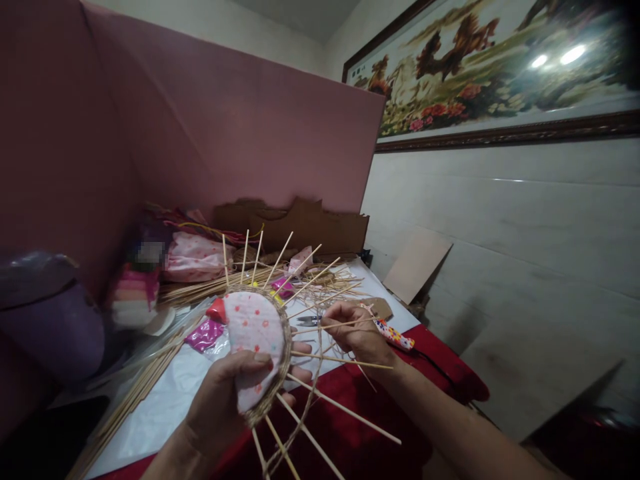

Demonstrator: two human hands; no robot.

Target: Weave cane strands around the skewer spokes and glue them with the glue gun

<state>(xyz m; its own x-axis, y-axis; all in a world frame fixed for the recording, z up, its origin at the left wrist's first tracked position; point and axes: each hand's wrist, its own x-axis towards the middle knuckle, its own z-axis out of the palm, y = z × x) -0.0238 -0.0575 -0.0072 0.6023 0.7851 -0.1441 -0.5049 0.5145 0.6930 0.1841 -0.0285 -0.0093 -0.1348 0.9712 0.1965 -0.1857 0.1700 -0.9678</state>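
My left hand (225,387) grips a half-round woven piece (253,320) by its lower part, thumb on its white cloth face with red dots and fingers behind it. Braided twine (287,347) edges its curve, and thin wooden sticks (345,408) fan outward from that edge. To the right, my right hand (353,327) is closed in a pinch on a loose strand of twine (318,363), which loops down across the lower sticks. One stick runs by its fingertips. Small thread snips (309,321) lie just left of those fingers.
A flower-patterned handle (395,335) lies beyond my right wrist. Bundled sticks (200,291), a purple packet (204,333) and pink dotted cloth (195,255) cover the table's left and back. A purple bucket (60,327) stands left; cardboard (295,227) leans behind. Red cloth (370,407) drapes the near edge.
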